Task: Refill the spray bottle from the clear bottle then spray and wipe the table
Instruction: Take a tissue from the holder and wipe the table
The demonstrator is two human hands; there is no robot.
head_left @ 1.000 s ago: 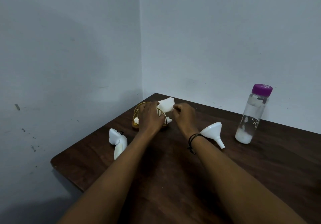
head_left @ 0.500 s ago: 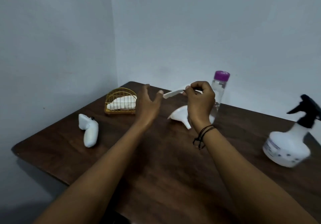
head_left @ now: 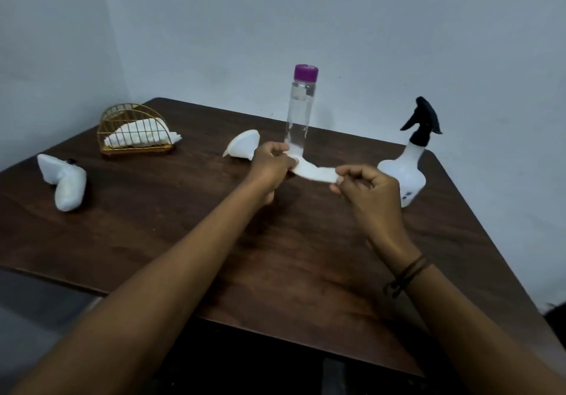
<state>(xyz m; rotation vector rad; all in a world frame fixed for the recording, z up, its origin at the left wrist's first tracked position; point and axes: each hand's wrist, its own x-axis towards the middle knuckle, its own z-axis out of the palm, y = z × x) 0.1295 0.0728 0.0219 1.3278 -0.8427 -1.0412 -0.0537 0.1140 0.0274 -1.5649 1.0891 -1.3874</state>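
Both hands, left hand and right hand, pinch a white tissue above the worktop. It partly hides the clear bottle base; the spray bottle stands near the right edge.

Dim, bluish light, soft blur, edge distortion

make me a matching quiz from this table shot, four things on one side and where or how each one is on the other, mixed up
Things:
1. clear bottle
2. funnel
3. napkin
4. spray bottle

States:
A. lying on its side on the table
B. stretched between the left hand and right hand
C. upright, purple cap on
D. upright at the right, black trigger head on

Pairs: 1-C, 2-A, 3-B, 4-D
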